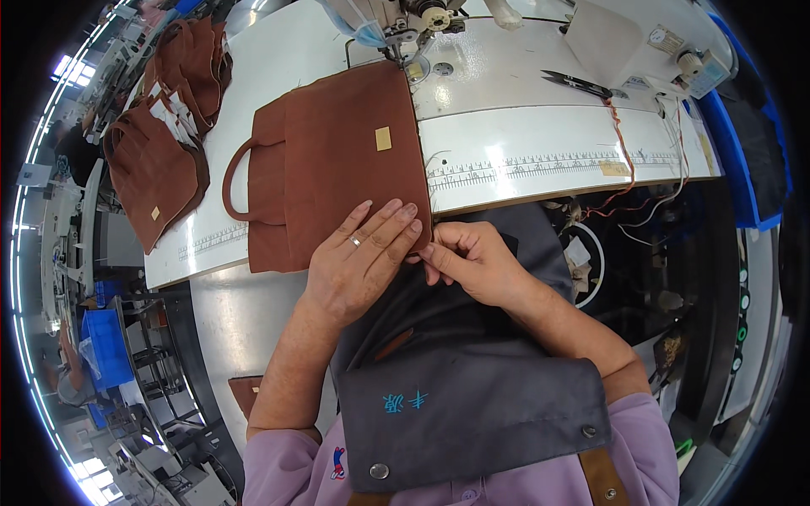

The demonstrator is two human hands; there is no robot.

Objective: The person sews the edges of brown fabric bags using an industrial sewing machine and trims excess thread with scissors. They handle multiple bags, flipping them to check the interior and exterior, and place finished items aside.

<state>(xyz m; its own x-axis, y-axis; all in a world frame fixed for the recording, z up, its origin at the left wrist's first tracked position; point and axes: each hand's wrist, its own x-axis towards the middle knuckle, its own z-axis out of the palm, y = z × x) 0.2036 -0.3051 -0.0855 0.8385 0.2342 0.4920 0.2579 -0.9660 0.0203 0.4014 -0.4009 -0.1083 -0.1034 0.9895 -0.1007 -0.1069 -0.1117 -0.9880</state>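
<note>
A brown bag (337,169) with a looped handle and a small gold patch lies flat on the white sewing table. Its far right corner sits beneath the needle area of the sewing machine (403,38). My left hand (363,257) rests flat on the bag's near right part, fingers stretched out together, a ring on one of them. At the bag's near right corner, my right hand (468,257) pinches the edge between thumb and curled fingers. The underside of that corner is hidden.
More brown bags (156,177) are piled at the table's left. Black thread snips (578,84) on an orange cord lie to the right, beyond a printed ruler (548,167). A blue bin (742,152) stands at far right. A brown piece (245,392) lies near my left forearm.
</note>
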